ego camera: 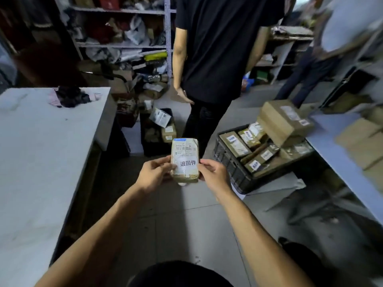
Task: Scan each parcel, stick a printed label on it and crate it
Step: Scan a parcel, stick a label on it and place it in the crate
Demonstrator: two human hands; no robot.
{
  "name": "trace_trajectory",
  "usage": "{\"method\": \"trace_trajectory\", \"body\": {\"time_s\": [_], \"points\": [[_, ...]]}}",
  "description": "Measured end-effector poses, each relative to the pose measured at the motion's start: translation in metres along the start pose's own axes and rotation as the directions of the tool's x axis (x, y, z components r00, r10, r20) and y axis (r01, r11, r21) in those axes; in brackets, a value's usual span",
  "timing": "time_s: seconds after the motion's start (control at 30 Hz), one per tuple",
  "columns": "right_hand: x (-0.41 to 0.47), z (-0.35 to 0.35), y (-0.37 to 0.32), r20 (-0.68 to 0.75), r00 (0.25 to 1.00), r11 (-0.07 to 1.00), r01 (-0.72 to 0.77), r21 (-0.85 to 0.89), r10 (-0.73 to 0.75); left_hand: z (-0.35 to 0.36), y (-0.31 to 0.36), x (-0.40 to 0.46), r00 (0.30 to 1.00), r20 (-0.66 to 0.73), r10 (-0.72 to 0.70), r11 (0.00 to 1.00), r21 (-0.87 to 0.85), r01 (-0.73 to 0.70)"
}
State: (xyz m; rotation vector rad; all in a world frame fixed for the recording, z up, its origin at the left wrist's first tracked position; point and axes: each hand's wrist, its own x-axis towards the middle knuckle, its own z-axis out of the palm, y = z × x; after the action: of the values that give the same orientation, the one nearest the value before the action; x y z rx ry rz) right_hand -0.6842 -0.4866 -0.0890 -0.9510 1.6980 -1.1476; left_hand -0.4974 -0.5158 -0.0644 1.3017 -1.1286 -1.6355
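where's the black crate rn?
Head view, right of centre: the black crate sits on the floor against the right-hand table, already holding labelled parcels, just right of the parcel held in both hands.

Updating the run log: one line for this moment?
left hand: grips parcel | right hand: grips parcel | label: on | crate: ahead-right

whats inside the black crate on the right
The black crate holds several brown parcels, most with white labels showing, packed side by side. A bigger box sits tilted on top at the back. Whatever lies beneath that top layer is covered.
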Motion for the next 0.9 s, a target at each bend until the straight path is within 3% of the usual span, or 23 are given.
{"method": "trace_trajectory", "body": {"time_s": [0.4, 0.6, 0.73, 0.9], "points": [[0.084, -0.116, 0.028, -0.264, 0.951, 0.984, -0.136, 0.119, 0.163, 0.130, -0.007, 0.130, 0.939, 0.282, -0.198, 0.980, 0.069, 0.186], [0.163, -0.161, 0.048, -0.333, 0.920, 0.979, -0.193, 0.070, 0.206, 0.197, -0.012, 0.221, 0.876, 0.366, -0.313, 0.944, 0.019, 0.329], [0.243, -0.179, 0.060, -0.424, 0.842, 0.943, -0.312, 0.118, 0.333, 0.248, -0.019, 0.311, 0.831, 0.395, -0.392, 0.909, 0.026, 0.416], [0.331, -0.202, 0.067, -0.346, 0.780, 0.852, -0.461, 0.248, 0.522, 0.299, -0.019, 0.402, 0.788, 0.400, -0.468, 0.865, 0.029, 0.500]]}}
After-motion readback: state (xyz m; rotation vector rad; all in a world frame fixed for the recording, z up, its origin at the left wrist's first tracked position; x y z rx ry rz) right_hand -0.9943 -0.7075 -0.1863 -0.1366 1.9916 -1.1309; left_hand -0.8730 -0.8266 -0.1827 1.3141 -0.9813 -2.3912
